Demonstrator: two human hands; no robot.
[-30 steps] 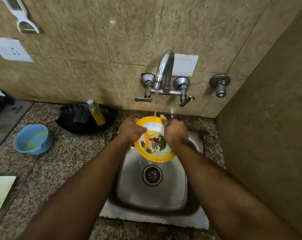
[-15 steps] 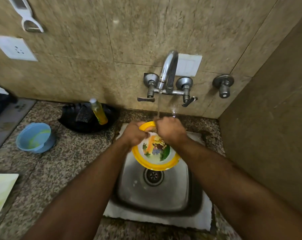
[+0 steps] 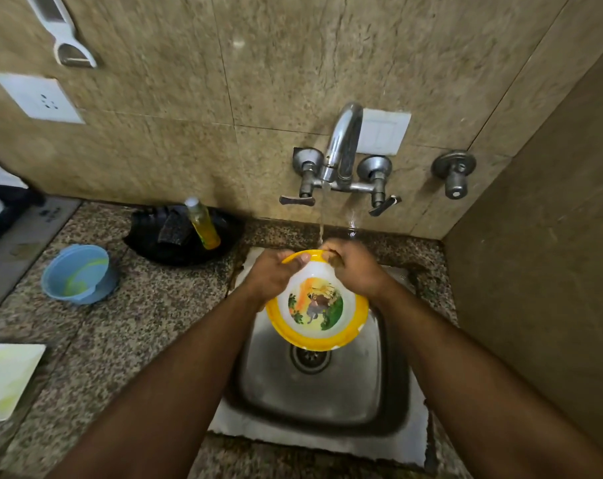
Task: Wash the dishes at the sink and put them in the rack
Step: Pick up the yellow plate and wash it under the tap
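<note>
From the head view, a yellow-rimmed plate (image 3: 316, 305) with a cartoon picture is held tilted over the steel sink (image 3: 314, 385), its far edge under the stream from the wall tap (image 3: 341, 146). The left hand (image 3: 272, 276) grips the plate's left rim with the thumb curled over the edge, and the right hand (image 3: 353, 267) curls round the upper right rim. On the speckled worktop (image 3: 137, 323) to the left stand a blue bowl (image 3: 79, 273) and a black tray (image 3: 175, 236) holding a yellow soap bottle (image 3: 203, 224).

Sink (image 3: 327, 392) basin open below the plate (image 3: 317, 305). Tap (image 3: 341, 146) overhangs the back. Wall (image 3: 535, 271) close on right. Left worktop (image 3: 148, 323) free between blue bowl (image 3: 77, 274), black tray (image 3: 179, 236) with bottle (image 3: 203, 224).
</note>
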